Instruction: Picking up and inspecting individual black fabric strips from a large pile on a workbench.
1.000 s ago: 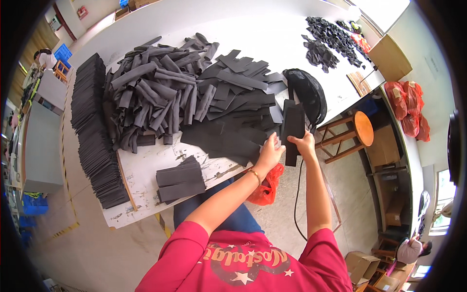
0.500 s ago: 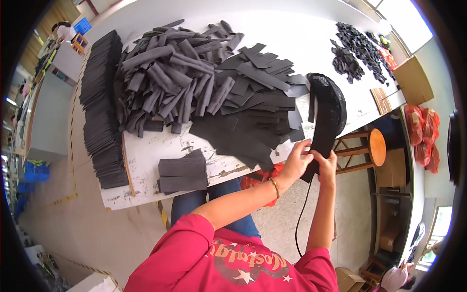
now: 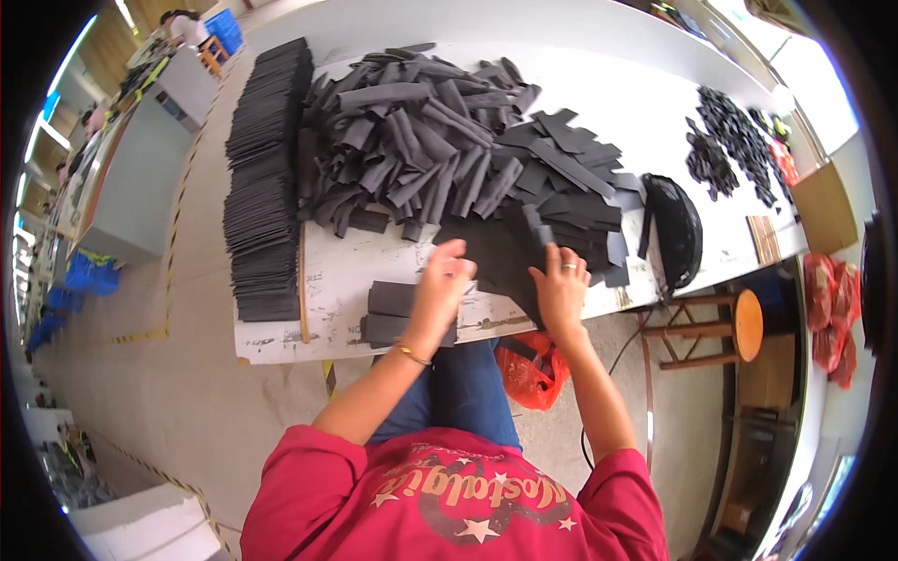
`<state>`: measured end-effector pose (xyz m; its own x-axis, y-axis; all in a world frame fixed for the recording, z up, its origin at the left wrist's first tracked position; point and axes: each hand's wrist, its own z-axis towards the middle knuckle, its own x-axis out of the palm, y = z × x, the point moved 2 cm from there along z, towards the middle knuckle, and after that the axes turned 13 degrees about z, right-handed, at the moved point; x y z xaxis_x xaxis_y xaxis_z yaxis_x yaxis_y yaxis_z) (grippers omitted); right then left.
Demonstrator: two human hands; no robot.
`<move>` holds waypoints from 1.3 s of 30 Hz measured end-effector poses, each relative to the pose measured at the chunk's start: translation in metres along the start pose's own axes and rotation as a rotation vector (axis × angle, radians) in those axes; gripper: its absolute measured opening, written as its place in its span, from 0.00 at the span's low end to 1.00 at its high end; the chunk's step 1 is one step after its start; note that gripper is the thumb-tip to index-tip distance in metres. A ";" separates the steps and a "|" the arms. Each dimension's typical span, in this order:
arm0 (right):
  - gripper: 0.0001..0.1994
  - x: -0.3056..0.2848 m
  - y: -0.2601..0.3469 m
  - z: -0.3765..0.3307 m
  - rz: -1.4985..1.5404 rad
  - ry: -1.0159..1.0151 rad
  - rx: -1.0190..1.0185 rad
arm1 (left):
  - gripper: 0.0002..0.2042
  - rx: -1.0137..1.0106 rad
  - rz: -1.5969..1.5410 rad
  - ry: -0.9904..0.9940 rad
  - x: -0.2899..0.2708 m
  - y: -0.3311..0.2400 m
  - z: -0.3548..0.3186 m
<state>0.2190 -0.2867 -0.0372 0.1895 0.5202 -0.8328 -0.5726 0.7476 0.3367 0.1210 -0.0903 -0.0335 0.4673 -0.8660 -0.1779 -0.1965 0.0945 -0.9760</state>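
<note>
My right hand [image 3: 563, 292] is over the near edge of a fanned pile of flat dark-grey fabric pieces [image 3: 486, 264]. Its thumb and fingers close on a black fabric strip [image 3: 526, 234] that slants up from the pile. To its left, my left hand [image 3: 443, 288] hovers with bent, separated fingers and nothing visible in them. Just below that hand lies a small stack of grey strips [image 3: 388, 313], partly covered by my wrist. A curved black object [image 3: 675, 229] with a mesh-like side rests at the table's right edge, and a black cord runs down near it.
A heap of rolled grey pieces [image 3: 402, 140] fills the table's middle. Left of it stands a long row of stacked black pieces [image 3: 267, 187]. Small black bits [image 3: 739, 140] lie far right. A wooden stool [image 3: 746, 324] and a red plastic bag [image 3: 533, 379] are below the edge.
Both hands have left the curved black object and moved left to the flat pieces. The curved object now lies by itself on the table. My view has shifted, too.
</note>
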 end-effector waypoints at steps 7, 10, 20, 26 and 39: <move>0.14 0.018 0.019 0.000 0.205 -0.030 -0.119 | 0.15 -0.027 -0.214 -0.127 -0.068 -0.001 0.016; 0.11 -0.008 -0.016 0.017 0.213 -0.289 0.069 | 0.14 -0.066 -0.220 -0.206 -0.085 -0.003 0.017; 0.14 0.035 0.026 -0.002 -0.476 0.182 0.114 | 0.12 0.149 -0.260 -0.313 -0.092 -0.042 0.088; 0.11 0.026 0.024 -0.003 -0.317 0.222 -0.087 | 0.15 0.231 0.352 -0.520 -0.078 -0.042 0.162; 0.10 -0.037 0.046 0.033 0.424 0.142 0.041 | 0.09 0.115 -0.330 -0.293 -0.090 -0.050 0.113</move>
<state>0.2124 -0.2580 0.0235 -0.1681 0.7243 -0.6687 -0.5435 0.4979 0.6758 0.1858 0.0383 0.0171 0.7160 -0.6852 0.1334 0.0936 -0.0952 -0.9911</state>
